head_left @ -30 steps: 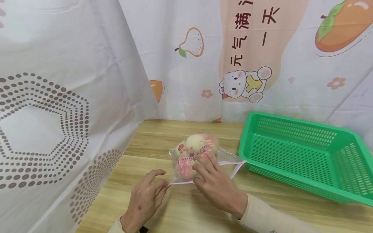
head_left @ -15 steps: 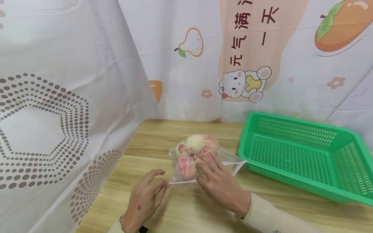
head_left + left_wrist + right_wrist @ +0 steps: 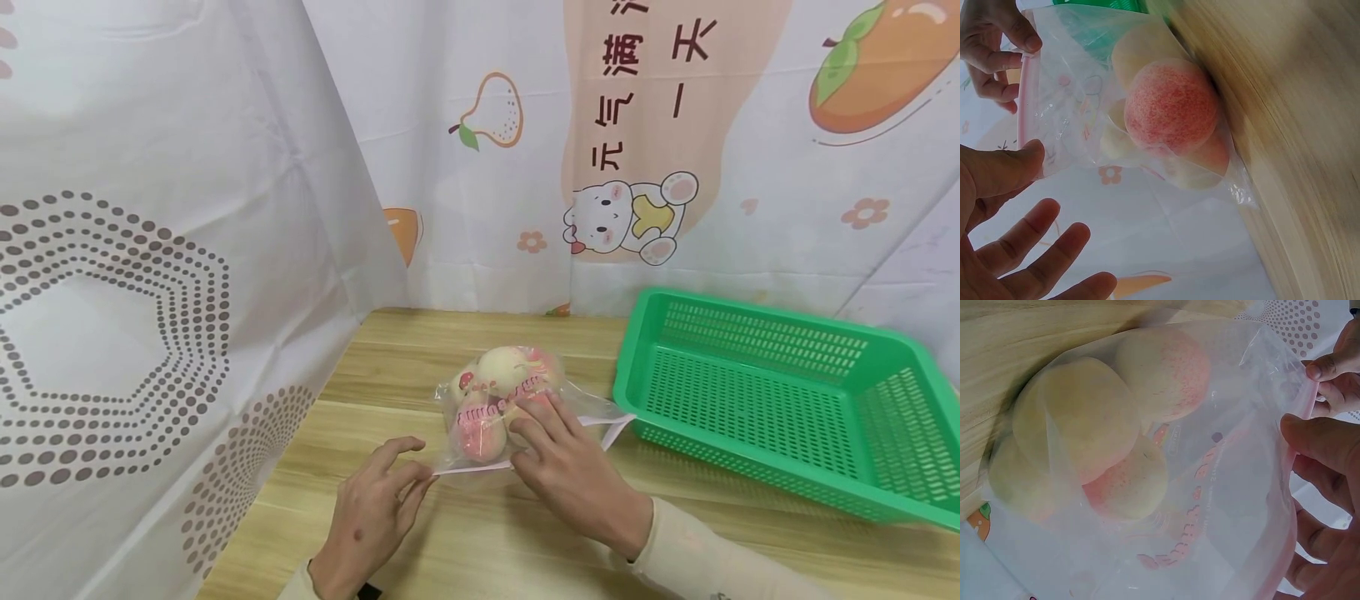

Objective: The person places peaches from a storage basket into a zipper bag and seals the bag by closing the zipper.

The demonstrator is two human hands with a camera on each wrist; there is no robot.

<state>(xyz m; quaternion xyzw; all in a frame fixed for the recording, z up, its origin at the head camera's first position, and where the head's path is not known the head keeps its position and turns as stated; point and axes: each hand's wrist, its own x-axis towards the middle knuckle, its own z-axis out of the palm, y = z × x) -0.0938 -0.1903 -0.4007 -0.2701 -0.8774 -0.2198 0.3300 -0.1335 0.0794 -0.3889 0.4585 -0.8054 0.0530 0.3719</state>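
Note:
A clear zip bag [image 3: 480, 412] with printed pink lettering lies on the table in the head view. It holds several peaches [image 3: 1171, 106], pale yellow with pink blush. My left hand [image 3: 375, 500] pinches the left end of the pink zip strip [image 3: 1027, 103] between thumb and forefinger, its other fingers spread. Farther right along the same strip, my right hand [image 3: 570, 467] grips the edge, thumb on one side and curled fingers on the other in the right wrist view. Beyond the right hand, part of the bag's mouth stands apart.
A green perforated plastic basket [image 3: 750, 392] stands on the right of the wooden table [image 3: 405, 350], close to the bag's right corner. Printed white curtains [image 3: 480, 217] hang behind the table and along its left side.
My right hand has slid slightly to the right along the zip strip, uncovering more of the bag's lettering. The left hand has stayed at its end, and the basket has not moved.

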